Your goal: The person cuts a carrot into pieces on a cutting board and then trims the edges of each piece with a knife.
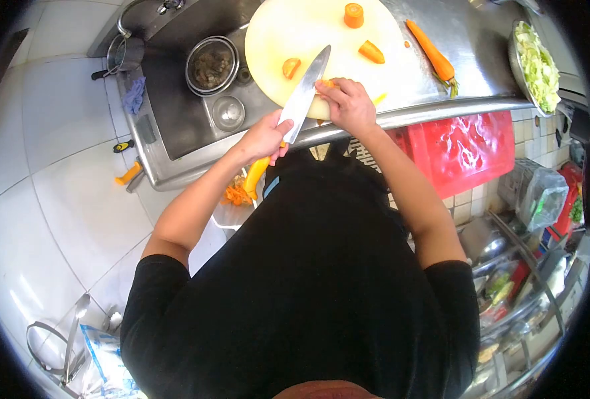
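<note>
My left hand (266, 137) is closed round the kitchen knife (303, 100), near where its yellow handle meets the blade. The broad blade slants up and right over the round pale cutting board (275, 30). My right hand (350, 106) pinches a carrot piece (327, 84) at the board's near edge, close beside the blade; the fingers partly hide it. Three other carrot pieces lie on the board: an upright stub (353, 15), a cut chunk (371, 52) and a smaller wedge (291, 68). To the right of the board rests a whole carrot (432, 50) on the steel counter.
Left of the board is a steel sink (165, 100) holding a metal bowl (211, 65) and a clear bowl (228, 113). A colander of chopped cabbage (538, 66) stands far right. Below the counter are a red container (468, 153) and a bin with orange peelings (236, 193).
</note>
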